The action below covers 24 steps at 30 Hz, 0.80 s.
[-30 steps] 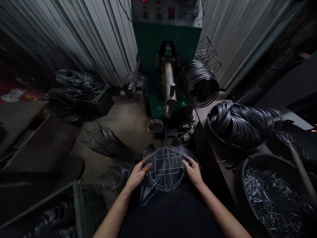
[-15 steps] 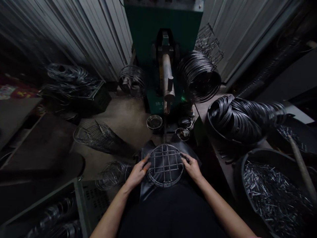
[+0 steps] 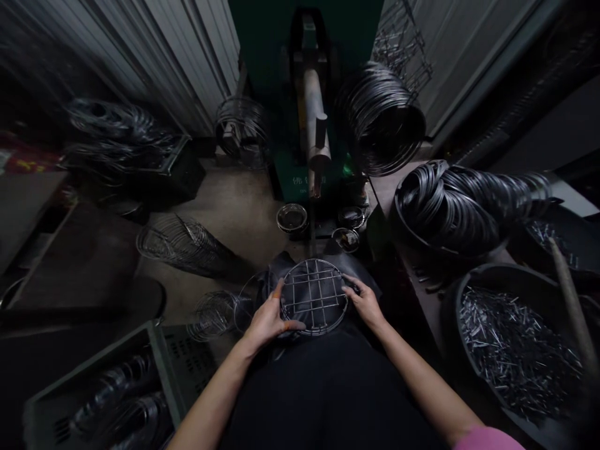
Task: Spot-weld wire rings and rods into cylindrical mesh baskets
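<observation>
Between my two hands is a round wire rack (image 3: 315,299), a double ring crossed by a grid of thin rods, held over my lap. My left hand (image 3: 268,320) grips its left rim, with the thumb along the lower left edge and orange wrapping on the fingers. On the opposite rim, my right hand (image 3: 365,304) is closed with fingers and thumb pinching the ring. Dark cloth or an apron (image 3: 285,375) lies beneath. Beyond the rack stands a green machine (image 3: 290,178), its pale cylindrical arm (image 3: 315,119) pointing down toward me.
Wire ring stacks (image 3: 187,247) stand on the floor at left, near a green crate (image 3: 159,356) of rings. To the right are a tub of bent wire (image 3: 450,212) and a basin of short rods (image 3: 515,350). Small round tins (image 3: 292,218) sit below the machine.
My left thumb has moved down along the rack's lower left rim, and its fingers have shifted. My right hand keeps its hold. The view has tilted slightly downward.
</observation>
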Available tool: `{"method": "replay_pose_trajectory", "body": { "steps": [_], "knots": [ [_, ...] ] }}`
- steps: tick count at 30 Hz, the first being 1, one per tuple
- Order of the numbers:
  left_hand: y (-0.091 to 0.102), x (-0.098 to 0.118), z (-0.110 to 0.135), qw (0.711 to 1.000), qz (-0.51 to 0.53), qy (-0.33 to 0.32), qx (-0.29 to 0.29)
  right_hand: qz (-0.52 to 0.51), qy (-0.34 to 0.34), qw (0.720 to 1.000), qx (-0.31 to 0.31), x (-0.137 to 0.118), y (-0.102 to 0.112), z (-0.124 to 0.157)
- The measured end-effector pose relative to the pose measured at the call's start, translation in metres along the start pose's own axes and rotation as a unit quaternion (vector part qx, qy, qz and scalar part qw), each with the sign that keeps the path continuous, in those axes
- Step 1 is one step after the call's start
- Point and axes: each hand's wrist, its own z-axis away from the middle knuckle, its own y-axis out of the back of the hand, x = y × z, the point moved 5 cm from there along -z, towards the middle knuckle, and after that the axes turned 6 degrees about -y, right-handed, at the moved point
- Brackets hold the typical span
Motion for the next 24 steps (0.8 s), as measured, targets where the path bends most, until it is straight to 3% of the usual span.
{"method": "replay_pose_trajectory", "body": {
  "steps": [3, 6, 10, 12, 14, 16, 19, 21, 24],
  "knots": [
    [0.002, 0.000, 0.000, 1.000, -0.013, -0.005, -0.012, -0.003, 0.001, 1.000, 0.005, 0.002, 0.000, -0.001],
    [0.030, -0.005, 0.003, 0.997, 0.081, -0.001, 0.019, 0.000, -0.018, 0.999, 0.035, 0.004, 0.012, 0.000],
    [0.104, -0.005, 0.016, 0.968, 0.172, 0.039, 0.177, 0.006, -0.027, 0.996, 0.088, -0.013, 0.038, 0.007],
    [0.135, 0.012, 0.022, 0.938, 0.231, 0.011, 0.257, 0.009, -0.001, 0.997, 0.075, -0.035, 0.038, 0.012],
    [0.150, 0.038, 0.025, 0.887, 0.316, -0.054, 0.331, 0.010, 0.036, 0.999, 0.027, -0.061, 0.025, 0.016],
    [0.147, 0.064, 0.023, 0.812, 0.431, -0.120, 0.375, 0.011, 0.066, 0.997, -0.038, -0.084, 0.002, 0.022],
    [0.111, 0.093, 0.013, 0.720, 0.592, -0.127, 0.339, 0.005, 0.071, 0.991, -0.116, -0.104, -0.033, 0.028],
    [0.083, 0.103, 0.009, 0.690, 0.652, -0.096, 0.299, -0.028, 0.060, 0.990, -0.124, -0.109, -0.044, 0.030],
    [0.054, 0.103, 0.009, 0.669, 0.688, -0.054, 0.275, -0.101, 0.053, 0.990, -0.083, -0.106, -0.040, 0.035]
  ]
}}
